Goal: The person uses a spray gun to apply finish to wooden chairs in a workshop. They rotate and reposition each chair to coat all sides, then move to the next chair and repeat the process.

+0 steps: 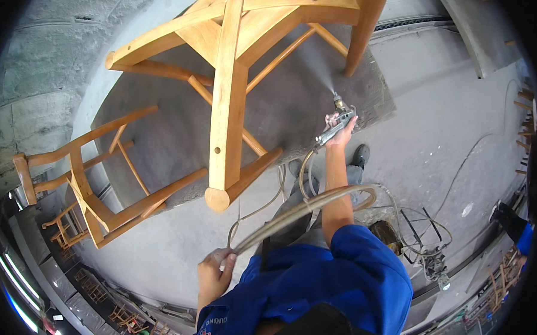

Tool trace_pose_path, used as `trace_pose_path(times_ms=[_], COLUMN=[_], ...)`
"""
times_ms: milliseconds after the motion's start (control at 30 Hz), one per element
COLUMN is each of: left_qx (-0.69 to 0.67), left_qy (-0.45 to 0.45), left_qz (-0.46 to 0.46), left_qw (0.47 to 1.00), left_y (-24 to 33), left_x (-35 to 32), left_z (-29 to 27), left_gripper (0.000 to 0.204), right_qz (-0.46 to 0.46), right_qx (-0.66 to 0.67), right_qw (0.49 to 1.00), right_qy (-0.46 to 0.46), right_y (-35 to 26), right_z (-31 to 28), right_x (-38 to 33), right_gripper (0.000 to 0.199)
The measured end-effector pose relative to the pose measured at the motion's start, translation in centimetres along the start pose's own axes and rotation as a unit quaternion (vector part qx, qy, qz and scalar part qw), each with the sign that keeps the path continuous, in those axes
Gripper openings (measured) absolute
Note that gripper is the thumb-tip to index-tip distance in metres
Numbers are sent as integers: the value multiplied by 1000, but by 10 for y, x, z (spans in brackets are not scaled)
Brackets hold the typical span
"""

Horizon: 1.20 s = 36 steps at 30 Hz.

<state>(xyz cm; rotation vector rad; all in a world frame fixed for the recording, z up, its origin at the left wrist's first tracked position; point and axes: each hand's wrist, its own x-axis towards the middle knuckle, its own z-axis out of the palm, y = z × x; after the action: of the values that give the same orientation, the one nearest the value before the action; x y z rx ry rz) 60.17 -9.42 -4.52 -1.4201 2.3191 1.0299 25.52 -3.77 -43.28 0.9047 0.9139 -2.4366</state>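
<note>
My right hand (344, 133) is wrapped round a metal spray gun (327, 134), its nozzle aimed up and away from me. A pale mist fans from the nozzle toward the underside of a honey-coloured wooden chair (228, 112). This chair stands overturned or tilted, with its legs and stretchers toward me. A beige hose (305, 208) hangs from the gun in loops, and my left hand (216, 272) is closed round it low in front of my body. Neither hand touches the chair.
A second wooden chair (116, 224) lies at the left, beside a dark board (162, 139) under both chairs. Hose coils and pump-like equipment (435, 267) sit on the floor at right. Another person's blue sleeve (524, 238) shows at the right edge. More chairs (92, 287) stand in the background.
</note>
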Motion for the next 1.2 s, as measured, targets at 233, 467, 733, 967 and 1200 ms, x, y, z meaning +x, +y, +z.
trace_pose_path(times_ms=[233,467,733,967,1200], left_qx=[-63,-56,-63,-119,-191], left_qy=[32,20,79,-56,-22], left_qz=[20,62,125,86,140], left_qw=[997,996,987,988,971], left_y=[-2,16,-10,-57,-68], left_x=[12,5,27,65,72], left_z=[2,17,28,79,98], left_gripper=[24,26,31,41,42], right_qz=[3,42,-77,-292,-615], right_qx=[-31,69,-188,-486,-487], right_qw=[997,968,976,733,440], right_qy=[-71,-237,-78,-376,-437], right_y=[-46,-49,-127,-235,-274], right_z=[55,90,87,209,302], right_x=[-50,-38,-130,-261,-314], right_gripper=[50,58,28,43,51])
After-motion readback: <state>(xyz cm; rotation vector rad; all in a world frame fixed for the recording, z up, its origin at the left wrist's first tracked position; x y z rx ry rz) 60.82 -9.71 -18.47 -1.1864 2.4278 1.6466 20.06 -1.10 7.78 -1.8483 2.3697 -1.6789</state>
